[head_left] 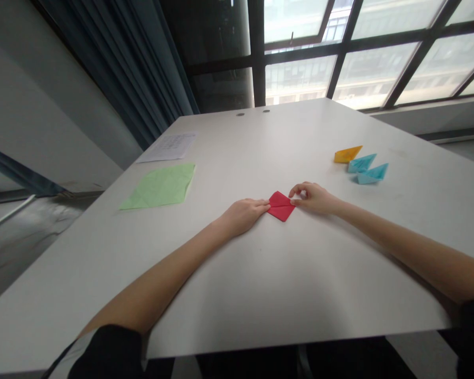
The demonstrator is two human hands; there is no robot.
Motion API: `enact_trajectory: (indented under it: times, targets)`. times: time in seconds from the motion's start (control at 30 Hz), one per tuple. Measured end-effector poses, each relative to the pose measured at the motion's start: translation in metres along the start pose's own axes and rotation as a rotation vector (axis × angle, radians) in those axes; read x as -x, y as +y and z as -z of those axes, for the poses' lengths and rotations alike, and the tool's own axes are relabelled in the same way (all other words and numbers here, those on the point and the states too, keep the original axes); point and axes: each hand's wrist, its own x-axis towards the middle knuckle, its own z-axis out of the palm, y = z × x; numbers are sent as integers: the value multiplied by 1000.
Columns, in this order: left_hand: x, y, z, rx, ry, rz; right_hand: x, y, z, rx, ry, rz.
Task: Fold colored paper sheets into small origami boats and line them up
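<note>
A small folded piece of red paper (pixel 282 207) lies near the middle of the white table, diamond-like in outline, with a crease running across it. At its left corner, my left hand (pixel 247 215) holds the paper against the tabletop with fingers close together; the thumb is mostly hidden. My right hand (pixel 314 198) pinches the right corner between thumb and forefinger, with the other fingers curled. Beyond the right hand stand a folded orange paper boat (pixel 346 154) and two folded light blue paper boats, one farther back (pixel 361 163) and one nearer (pixel 373 174).
A light green paper sheet (pixel 160 186) lies on the left of the table (pixel 260 295), with a white printed sheet (pixel 168 147) behind it. Two round dark fittings sit near the far edge. A blue curtain (pixel 142 63) and large windows (pixel 300 79) are beyond.
</note>
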Motion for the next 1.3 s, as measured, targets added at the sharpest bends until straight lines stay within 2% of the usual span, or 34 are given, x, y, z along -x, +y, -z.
enact_trajectory:
  times: [0.17, 0.37, 0.53, 0.7, 0.83, 1.0, 1.07, 1.17, 1.3]
  targets:
    - [7, -8, -1, -7, 35, 0, 1, 8, 3, -68, -58, -21]
    - [6, -6, -3, 37, 100, 17, 5, 16, 7, -87, -43, -7]
    - [-3, 2, -3, 216, 190, 128, 6, 12, 8, -52, -22, -27]
    - [-11, 10, -5, 411, 272, 164, 8, 6, 8, 8, 2, -76]
    - [-15, 12, -8, 365, 335, 135, 8, 3, 5, 31, 32, -61]
    - [-13, 11, -9, 161, 352, 92, 8, 0, 3, -57, 28, -20]
    - [-12, 11, -7, 163, 435, 140, 9, -2, 4, -133, 21, 10]
    - [-11, 9, -3, 304, 560, 274, 9, -8, 6, -308, -6, 64]
    - [-13, 4, -1, 638, 593, 493, 11, -17, 7, -539, -1, 148]
